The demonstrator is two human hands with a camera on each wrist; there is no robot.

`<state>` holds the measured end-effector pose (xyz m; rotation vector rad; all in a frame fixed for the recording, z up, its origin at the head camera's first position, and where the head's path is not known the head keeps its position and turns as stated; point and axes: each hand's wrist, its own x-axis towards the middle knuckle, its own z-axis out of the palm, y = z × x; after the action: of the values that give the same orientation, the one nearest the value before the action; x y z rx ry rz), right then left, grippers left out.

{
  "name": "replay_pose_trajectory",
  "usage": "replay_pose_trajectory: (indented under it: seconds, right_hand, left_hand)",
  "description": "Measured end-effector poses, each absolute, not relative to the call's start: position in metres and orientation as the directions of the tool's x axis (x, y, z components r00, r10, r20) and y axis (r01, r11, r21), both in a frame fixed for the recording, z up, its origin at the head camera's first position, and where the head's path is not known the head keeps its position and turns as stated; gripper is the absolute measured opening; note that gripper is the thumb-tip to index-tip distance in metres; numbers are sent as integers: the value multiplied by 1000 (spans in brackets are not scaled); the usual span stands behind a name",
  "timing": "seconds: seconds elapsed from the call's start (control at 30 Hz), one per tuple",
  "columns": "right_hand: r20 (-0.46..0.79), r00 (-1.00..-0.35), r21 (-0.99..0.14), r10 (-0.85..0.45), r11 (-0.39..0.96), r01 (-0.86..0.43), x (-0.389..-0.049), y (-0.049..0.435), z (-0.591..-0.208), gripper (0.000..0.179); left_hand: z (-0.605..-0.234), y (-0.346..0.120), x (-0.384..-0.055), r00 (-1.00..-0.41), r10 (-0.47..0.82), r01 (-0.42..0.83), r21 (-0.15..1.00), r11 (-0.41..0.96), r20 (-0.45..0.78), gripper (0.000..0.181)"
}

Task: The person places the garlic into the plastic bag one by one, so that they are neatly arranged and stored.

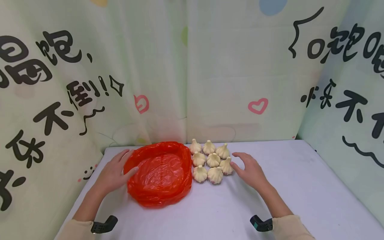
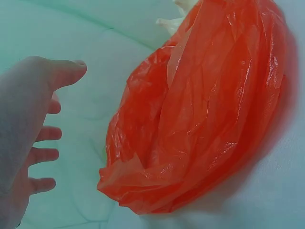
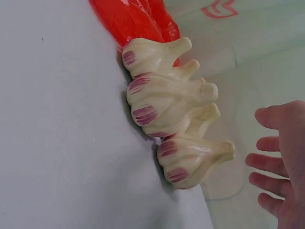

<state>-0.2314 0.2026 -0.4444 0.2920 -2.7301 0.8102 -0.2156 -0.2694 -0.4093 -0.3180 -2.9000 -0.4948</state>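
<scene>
A red plastic bag (image 1: 162, 173), its rim rolled outward and its mouth wide, sits on the table left of centre. Beside its right edge stand several garlic bulbs (image 1: 213, 160) in loose rows, cream with purple streaks low down in the right wrist view. My left hand (image 1: 118, 170) is at the bag's left side, thumb and fingers spread; the left wrist view shows a gap between it and the bag (image 2: 190, 119). To the right of the bulbs hovers my right hand (image 1: 249, 170), fingers apart and holding nothing, near the closest garlic bulb (image 3: 193, 160).
The white table (image 1: 288, 180) reaches back to a pale curtain (image 1: 222, 83) with black writing and small pink drawings. More curtain closes in both sides. A black band (image 1: 105, 225) is on the left wrist, another black band (image 1: 261, 223) on the right.
</scene>
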Motion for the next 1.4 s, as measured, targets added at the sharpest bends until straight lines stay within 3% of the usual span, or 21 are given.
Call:
replay_pose_trajectory:
  seconds: [0.4,1.4]
  right_hand:
    - [288,-954,-540,-87,808,-237,-235,199,-453,44]
    - [305,-950,-587,-64,773,-240,-251,194,-463,38]
  left_hand:
    - [-419,-277,-210,-975,141,197,379,904,171,82]
    - [-434,-287,-212,-980,68,160,534,830,189,63]
